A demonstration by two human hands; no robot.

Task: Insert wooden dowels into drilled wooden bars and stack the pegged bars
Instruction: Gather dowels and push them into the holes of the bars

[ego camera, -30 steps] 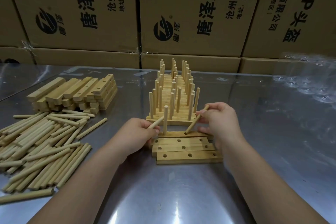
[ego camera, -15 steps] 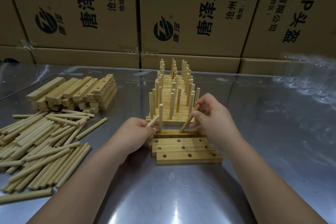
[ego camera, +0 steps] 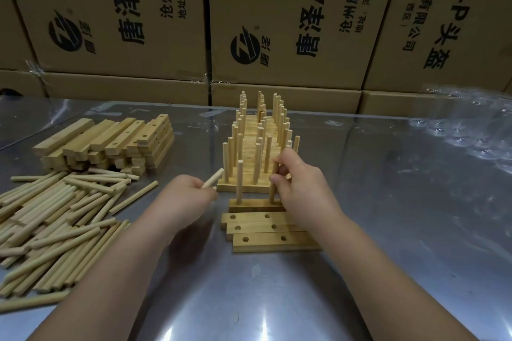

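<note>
Several drilled wooden bars (ego camera: 270,239) lie side by side at the table's middle. On the farthest bar (ego camera: 250,205) one dowel (ego camera: 239,180) stands upright at its left hole. My right hand (ego camera: 302,188) pinches a second dowel (ego camera: 273,188), nearly upright, with its lower end at the bar's middle hole. My left hand (ego camera: 182,199) grips a spare dowel (ego camera: 213,181) that points up and to the right, just left of the bar. Behind them stands the stack of pegged bars (ego camera: 256,147).
Loose dowels (ego camera: 52,227) lie heaped at the left. A pile of drilled bars (ego camera: 110,145) sits behind them. Cardboard boxes (ego camera: 277,22) wall off the back of the steel table (ego camera: 401,216). Clear plastic wrap (ego camera: 471,130) lies at the far right.
My right hand has swung its dowel from a slant to nearly upright and set its end at the bar's middle hole. My left hand has barely moved with its spare dowel.
</note>
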